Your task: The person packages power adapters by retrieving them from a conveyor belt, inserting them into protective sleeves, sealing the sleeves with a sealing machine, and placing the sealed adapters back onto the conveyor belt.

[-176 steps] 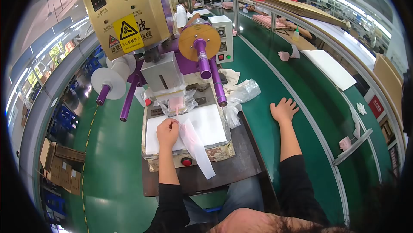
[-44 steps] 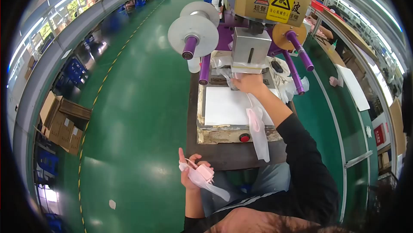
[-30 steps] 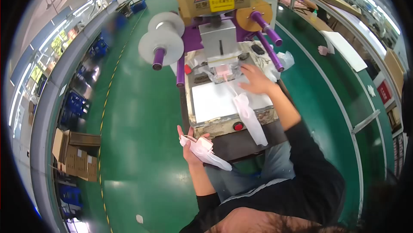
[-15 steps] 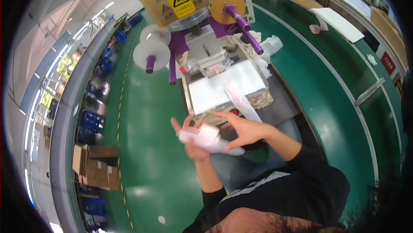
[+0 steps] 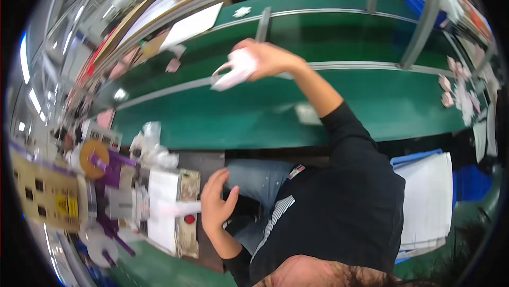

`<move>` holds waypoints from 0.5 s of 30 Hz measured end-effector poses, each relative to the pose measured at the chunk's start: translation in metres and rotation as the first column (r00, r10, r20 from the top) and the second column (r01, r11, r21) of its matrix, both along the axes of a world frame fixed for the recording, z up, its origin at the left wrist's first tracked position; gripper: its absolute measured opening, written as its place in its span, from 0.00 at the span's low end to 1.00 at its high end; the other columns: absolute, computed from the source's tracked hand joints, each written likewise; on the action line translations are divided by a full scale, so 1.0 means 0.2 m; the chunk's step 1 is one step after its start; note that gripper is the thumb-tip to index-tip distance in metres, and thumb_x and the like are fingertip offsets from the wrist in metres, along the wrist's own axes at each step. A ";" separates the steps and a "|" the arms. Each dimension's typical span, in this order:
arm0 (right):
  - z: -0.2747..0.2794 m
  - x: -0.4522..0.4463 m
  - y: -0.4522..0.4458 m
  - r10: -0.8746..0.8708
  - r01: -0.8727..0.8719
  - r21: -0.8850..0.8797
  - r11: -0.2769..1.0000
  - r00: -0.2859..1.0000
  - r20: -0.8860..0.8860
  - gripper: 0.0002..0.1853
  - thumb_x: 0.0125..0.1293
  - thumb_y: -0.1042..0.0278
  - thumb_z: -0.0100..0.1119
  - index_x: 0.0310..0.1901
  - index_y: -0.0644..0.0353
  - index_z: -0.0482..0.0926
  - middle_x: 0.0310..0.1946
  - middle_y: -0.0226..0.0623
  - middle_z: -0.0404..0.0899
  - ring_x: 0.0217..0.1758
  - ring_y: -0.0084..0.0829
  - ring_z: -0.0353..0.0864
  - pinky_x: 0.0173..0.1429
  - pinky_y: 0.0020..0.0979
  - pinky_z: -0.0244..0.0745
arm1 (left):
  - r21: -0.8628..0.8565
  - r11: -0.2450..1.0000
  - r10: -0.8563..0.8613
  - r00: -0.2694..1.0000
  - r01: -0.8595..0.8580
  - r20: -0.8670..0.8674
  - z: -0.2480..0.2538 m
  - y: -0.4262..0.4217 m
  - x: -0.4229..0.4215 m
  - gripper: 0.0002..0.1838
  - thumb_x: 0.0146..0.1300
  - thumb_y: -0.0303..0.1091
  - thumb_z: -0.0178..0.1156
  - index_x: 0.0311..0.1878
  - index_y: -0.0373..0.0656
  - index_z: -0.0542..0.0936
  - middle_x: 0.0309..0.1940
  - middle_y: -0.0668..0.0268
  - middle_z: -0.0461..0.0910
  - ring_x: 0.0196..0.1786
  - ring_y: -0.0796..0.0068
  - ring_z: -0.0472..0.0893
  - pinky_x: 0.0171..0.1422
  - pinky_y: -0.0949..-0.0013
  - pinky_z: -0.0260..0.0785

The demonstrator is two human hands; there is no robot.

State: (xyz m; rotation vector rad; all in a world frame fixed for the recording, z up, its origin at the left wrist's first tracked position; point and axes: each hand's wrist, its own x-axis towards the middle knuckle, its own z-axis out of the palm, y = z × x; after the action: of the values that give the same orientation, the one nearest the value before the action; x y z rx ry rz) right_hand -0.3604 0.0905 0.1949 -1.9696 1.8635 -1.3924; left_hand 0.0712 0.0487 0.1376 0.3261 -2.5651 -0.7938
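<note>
Machine: gold-coloured box-shaped head point(image 5: 40, 189) at far left.
Base: flat white rectangular sheet point(image 5: 161, 197), crossed by a pale pinkish translucent strip point(image 5: 185, 208).
Left hand point(image 5: 216, 205): thumb wide of the fingers, just beside the strip's end; contact unclear.
Bundle: blurred white-and-pink soft piece point(image 5: 237, 69), above the long green flat work surface point(image 5: 360, 104).
Right hand point(image 5: 268, 60): closed around that bundle.
Far right: small pale-pink pieces point(image 5: 447, 99).
</note>
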 end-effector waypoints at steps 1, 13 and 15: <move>-0.08 -0.21 0.16 -0.286 0.283 0.054 0.957 0.957 0.040 0.46 0.40 0.65 0.80 0.66 0.59 0.72 0.57 0.49 0.82 0.59 0.46 0.84 0.65 0.40 0.79 | 0.039 0.998 0.044 0.999 -0.043 -0.022 -0.11 -0.02 -0.01 0.22 0.59 0.24 0.67 0.58 0.35 0.79 0.57 0.52 0.81 0.59 0.54 0.80 0.66 0.58 0.70; -0.47 -1.52 0.52 -0.841 0.893 0.298 0.336 0.428 -0.332 0.29 0.65 0.41 0.65 0.48 0.65 0.83 0.45 0.55 0.85 0.52 0.50 0.85 0.55 0.43 0.78 | -0.026 0.723 0.680 0.717 -0.691 -0.155 -0.31 -0.46 0.44 0.01 0.63 0.23 0.64 0.34 0.38 0.82 0.25 0.62 0.78 0.29 0.70 0.78 0.34 0.67 0.69; -0.36 -1.36 0.04 -0.769 0.792 0.206 0.575 0.609 -0.196 0.29 0.66 0.43 0.65 0.50 0.67 0.80 0.43 0.52 0.85 0.48 0.45 0.85 0.54 0.40 0.77 | -0.116 0.557 0.795 0.568 -0.822 -0.214 -0.36 -0.55 0.58 0.02 0.63 0.25 0.64 0.34 0.38 0.82 0.25 0.62 0.78 0.28 0.70 0.77 0.34 0.67 0.69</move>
State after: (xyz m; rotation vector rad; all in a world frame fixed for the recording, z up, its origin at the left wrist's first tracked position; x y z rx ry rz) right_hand -0.6333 0.0985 0.1235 -1.0593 2.9820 -1.0518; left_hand 0.1869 -0.0609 0.0660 1.2341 -1.9616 -0.1683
